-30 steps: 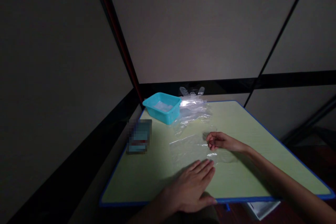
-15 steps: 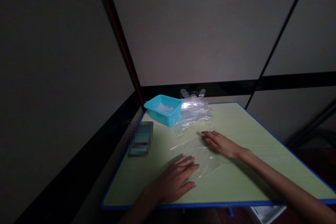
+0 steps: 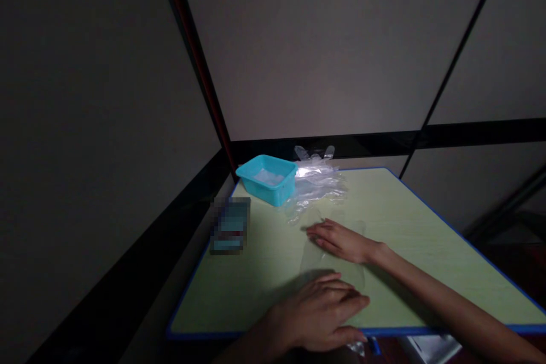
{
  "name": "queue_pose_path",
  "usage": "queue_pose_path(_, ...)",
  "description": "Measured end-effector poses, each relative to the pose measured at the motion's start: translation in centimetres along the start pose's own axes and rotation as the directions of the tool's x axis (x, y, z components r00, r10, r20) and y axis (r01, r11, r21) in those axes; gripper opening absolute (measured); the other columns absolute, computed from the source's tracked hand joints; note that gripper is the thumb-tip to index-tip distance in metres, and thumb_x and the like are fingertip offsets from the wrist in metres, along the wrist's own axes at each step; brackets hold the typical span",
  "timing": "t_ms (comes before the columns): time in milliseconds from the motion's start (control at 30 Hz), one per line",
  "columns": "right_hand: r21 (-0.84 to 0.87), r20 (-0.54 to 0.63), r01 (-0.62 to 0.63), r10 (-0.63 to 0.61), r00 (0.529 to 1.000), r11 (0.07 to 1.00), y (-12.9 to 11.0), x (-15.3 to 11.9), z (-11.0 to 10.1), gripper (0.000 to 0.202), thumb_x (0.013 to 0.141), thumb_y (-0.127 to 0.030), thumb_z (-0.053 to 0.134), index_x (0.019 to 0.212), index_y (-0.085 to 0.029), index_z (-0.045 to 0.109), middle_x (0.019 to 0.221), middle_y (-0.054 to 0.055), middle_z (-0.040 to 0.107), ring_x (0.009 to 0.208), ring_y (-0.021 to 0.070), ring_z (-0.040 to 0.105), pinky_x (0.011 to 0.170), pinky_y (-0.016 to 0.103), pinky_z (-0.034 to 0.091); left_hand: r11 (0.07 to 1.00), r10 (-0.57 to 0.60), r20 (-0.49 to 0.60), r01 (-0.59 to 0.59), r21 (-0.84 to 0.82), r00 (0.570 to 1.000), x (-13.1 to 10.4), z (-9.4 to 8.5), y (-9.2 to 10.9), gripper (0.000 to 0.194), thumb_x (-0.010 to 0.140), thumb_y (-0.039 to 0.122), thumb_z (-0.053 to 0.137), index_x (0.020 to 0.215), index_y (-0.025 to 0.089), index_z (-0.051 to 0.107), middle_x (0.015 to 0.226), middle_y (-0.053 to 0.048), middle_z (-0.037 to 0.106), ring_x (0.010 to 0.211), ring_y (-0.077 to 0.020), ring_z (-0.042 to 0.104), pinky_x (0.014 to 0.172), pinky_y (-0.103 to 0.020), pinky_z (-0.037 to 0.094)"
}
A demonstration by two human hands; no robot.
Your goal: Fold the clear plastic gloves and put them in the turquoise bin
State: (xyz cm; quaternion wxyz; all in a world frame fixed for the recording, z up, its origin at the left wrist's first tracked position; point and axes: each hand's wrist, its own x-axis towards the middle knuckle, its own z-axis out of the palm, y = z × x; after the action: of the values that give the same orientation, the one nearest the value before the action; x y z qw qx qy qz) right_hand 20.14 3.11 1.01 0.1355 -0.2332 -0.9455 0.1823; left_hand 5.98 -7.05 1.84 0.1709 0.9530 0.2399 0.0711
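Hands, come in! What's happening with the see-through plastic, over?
Right hand open, over clear plastic. Left hand open, palm down, near table's front edge. Both hands partly hide plastic; turquoise tub farther back.

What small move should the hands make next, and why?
Perhaps smooth the clear plastic forward with the right hand: both hands are palm down over it, the left hand nearer the front edge of the table, and some plastic shows beyond the right hand.
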Motion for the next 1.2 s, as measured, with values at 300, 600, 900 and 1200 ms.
queue_pose_path(300, 0.28, -0.101, 0.005, 0.024, 0.995, 0.96, 0.2, -2.0, -1.8, 0.033, 0.091, -0.024, 0.029, 0.122, -0.021, 0.041, 0.123, 0.006, 0.049, 0.113, 0.0156, 0.043, 0.096, 0.036, 0.035, 0.981, 0.065, -0.046, -0.072, -0.178, 0.997, 1.3, -0.1, -0.6, 0.038, 0.089, 0.03, 0.036, 0.126, 0.019, 0.037, 0.133, -0.002, 0.039, 0.121, -0.0124, 0.035, 0.101, -0.024, 0.028)
queue_pose_path(600, -0.054, 0.026, -0.098, 0.099, 0.995, 0.994, 1.7, -6.5, 0.0, 0.062, 0.088, -0.041, 0.035, 0.138, -0.015, 0.009, 0.143, 0.01, 0.011, 0.13, 0.0219, 0.012, 0.105, 0.042, 0.016, 0.987, -0.142, 0.016, 0.14, 0.076, 0.99, -0.9, -0.4, -5.4, 0.064, 0.084, 0.037, 0.041, 0.135, 0.008, 0.016, 0.142, -0.013, 0.013, 0.13, -0.0208, 0.009, 0.107, -0.034, 0.012)
queue_pose_path(900, -0.201, -0.042, -0.122, 0.116, 0.992, 0.972, 2.2, -7.2, 1.4, 0.072, 0.084, -0.048, 0.038, 0.138, -0.013, 0.004, 0.143, 0.013, 0.006, 0.13, 0.0256, 0.01, 0.105, 0.042, 0.014, 0.952, -0.275, -0.04, 0.278, 0.127, 0.961, -1.2, -0.3, -6.3, 0.066, 0.083, 0.04, 0.041, 0.135, 0.007, 0.016, 0.142, -0.014, 0.007, 0.131, -0.0206, 0.003, 0.107, -0.036, 0.009)
queue_pose_path(1200, 0.649, -0.239, -0.069, 0.289, 0.927, 0.758, 0.7, -6.6, -1.4, 0.032, 0.09, -0.044, 0.026, 0.092, -0.019, 0.046, 0.083, 0.005, 0.056, 0.08, 0.0172, 0.053, 0.08, 0.036, 0.039, 0.497, -0.316, -0.164, 0.016, -0.867, 0.934, -0.2, -0.4, -8.1, 0.062, 0.087, 0.05, 0.016, 0.117, 0.007, 0.05, 0.124, -0.015, 0.048, 0.119, -0.0247, 0.039, 0.101, -0.041, 0.022)
